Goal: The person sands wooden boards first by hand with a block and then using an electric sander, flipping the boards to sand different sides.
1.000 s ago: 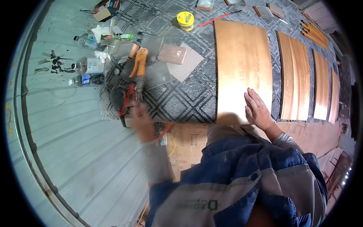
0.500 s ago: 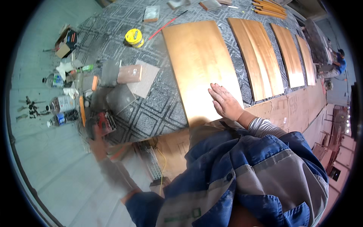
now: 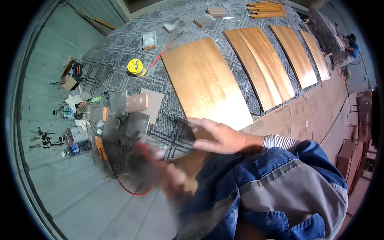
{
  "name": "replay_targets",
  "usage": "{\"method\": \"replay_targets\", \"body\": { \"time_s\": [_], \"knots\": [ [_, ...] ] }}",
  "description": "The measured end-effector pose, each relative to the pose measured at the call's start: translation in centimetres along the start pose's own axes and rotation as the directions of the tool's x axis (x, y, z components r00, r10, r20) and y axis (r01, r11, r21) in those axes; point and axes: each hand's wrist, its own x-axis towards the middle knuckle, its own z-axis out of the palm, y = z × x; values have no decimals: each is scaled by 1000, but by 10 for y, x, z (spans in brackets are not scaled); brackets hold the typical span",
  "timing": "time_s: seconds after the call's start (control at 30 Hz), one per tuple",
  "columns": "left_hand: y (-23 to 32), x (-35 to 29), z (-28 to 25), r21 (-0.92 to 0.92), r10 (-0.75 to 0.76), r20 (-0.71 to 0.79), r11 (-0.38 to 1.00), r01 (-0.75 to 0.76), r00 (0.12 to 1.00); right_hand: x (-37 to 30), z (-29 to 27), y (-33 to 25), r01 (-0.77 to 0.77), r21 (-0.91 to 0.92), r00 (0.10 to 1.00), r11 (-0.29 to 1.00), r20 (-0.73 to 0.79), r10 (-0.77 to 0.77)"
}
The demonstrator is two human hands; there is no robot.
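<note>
"Call the surface!"

"A bench (image 3: 114,56) covered in patterned grey carpet, and lying flat at its near edge, the broad wooden panel (image 3: 204,76)!"

"And to that panel's right?"

"Three narrower boards (image 3: 260,66) in a row, gaps between them!"

"To its left?"

"Just beside it, a red stick (image 3: 160,56), then a yellow tub (image 3: 136,68), upright! Closer in, a pale sheet (image 3: 156,102) and grey sheets (image 3: 137,126)!"

"Beyond it?"

"Small blocks (image 3: 149,40), scattered, and far off rightward, orange strips (image 3: 267,10), bunched together!"
</note>
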Motion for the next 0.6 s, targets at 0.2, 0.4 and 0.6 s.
{"method": "replay_targets", "body": {
  "time_s": [0.2, 0.4, 0.6],
  "knots": [
    [-68, 9, 100, 396, 176, 338, 865, -309, 925, 20, -9, -78, -168, -241, 986, 956, -25, 167],
    [-68, 1, 172, 563, -231, 821, 481, -673, 522, -9, -114, -36, -390, 29, 896, 920, -216, 387],
    [-84, 4, 203, 617, 119, 662, 473, -628, 740, -54, -182, -20, -323, -443, 946, 836, -160, 281]
  ]
}}
